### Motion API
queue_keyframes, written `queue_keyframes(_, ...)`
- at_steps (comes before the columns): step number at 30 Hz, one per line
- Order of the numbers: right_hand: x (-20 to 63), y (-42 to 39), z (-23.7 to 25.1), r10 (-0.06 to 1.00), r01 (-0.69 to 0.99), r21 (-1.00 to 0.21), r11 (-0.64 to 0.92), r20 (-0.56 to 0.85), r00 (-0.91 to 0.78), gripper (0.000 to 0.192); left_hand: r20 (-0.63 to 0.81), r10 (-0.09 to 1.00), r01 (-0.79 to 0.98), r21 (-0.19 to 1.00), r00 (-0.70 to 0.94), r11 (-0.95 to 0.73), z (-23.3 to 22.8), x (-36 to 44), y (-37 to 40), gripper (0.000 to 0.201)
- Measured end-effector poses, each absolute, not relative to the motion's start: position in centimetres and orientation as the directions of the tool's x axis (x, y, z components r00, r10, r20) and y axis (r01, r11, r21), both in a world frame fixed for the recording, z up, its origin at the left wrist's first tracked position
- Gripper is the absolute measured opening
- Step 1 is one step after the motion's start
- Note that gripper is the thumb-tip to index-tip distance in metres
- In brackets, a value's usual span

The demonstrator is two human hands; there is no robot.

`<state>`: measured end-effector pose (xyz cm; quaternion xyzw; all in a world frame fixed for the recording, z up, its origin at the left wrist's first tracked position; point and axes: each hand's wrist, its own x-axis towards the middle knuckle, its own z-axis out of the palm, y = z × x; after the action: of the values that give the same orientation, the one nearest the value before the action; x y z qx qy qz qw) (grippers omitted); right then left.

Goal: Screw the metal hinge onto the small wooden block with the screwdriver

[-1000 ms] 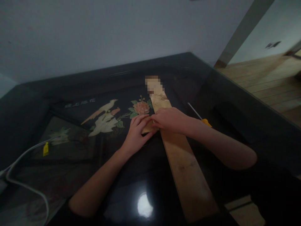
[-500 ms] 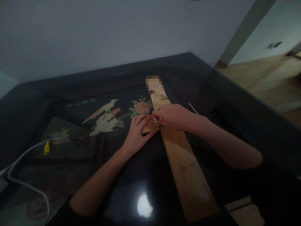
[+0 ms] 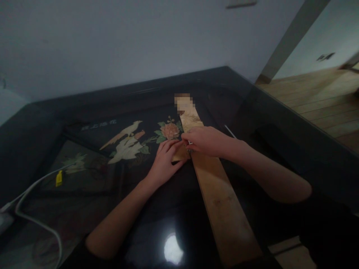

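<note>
Board (image 3: 224, 201) lies on the black table (image 3: 157, 220), with its near end close to the person and its far end pointing at the wall (image 3: 126, 48). Little squares blur that far end. Block (image 3: 180, 152), a short, flat piece of wood, sits just left of the board, about halfway along. It is too dark and too covered to tell if they touch.

The left hand (image 3: 164, 160) is clamped on the block, fingers on the far side and thumb on the near side. The right hand (image 3: 206, 141) is over the board. Its thumb and finger are pinched together on a small, pale bit (image 3: 190, 142), right where block and board meet up. The hand hides most of the bit, so I can't tell its shape.

Past the right wrist, a thin rod (image 3: 230, 131) lies on the table. Left of the hands, the table has a bird (image 3: 123, 134) and a pink flower (image 3: 170, 130) on it. A white cord (image 3: 39, 224) curls at the far left, near a yellow tag (image 3: 58, 178).
</note>
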<state>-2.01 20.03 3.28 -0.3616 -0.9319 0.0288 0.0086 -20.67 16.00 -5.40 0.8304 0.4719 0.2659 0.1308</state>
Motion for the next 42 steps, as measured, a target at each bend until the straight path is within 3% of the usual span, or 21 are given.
queue_keyframes(11,-1.8,20.2,3.7,0.702,0.701,-0.086,0.708,-0.019,-0.712,0.015,0.292,0.87,0.73,0.474,0.398,-0.493,-5.1,-20.6,15.7,0.053)
queue_keyframes(16,-1.4,20.2,3.9,0.709,0.707,-0.092,0.701,-0.022,-0.705,0.008,0.244,0.905,0.803,0.419,0.349,-0.423,-4.5,-21.0,15.7,0.052)
queue_keyframes(24,-1.3,20.2,4.0,0.698,0.694,-0.143,0.706,-0.03,-0.716,0.011,0.271,0.956,0.918,0.339,0.114,-0.205,-3.6,-29.1,14.9,0.05)
queue_keyframes(28,-1.7,19.9,3.9,0.697,0.692,-0.142,0.708,-0.019,-0.717,0.009,0.293,0.953,0.965,0.261,-0.079,0.0,-4.3,-35.4,13.1,0.047)
queue_keyframes(32,-2.5,19.0,3.6,0.662,0.656,-0.159,0.738,-0.014,-0.749,0.011,0.284,0.931,0.95,0.274,-0.23,0.151,-5.6,-38.7,11.9,0.048)
queue_keyframes(37,-4.7,17.9,2.8,0.607,0.587,-0.24,0.773,0.008,-0.795,0.011,0.281,0.931,0.94,0.31,-0.232,0.14,-6.5,-39.0,12.1,0.045)
queue_keyframes(42,-9.5,17.4,2.3,0.487,0.48,-0.149,0.864,0.009,-0.873,0.012,0.276,0.934,0.934,0.333,-0.226,0.127,-6.9,-38.6,12.4,0.045)
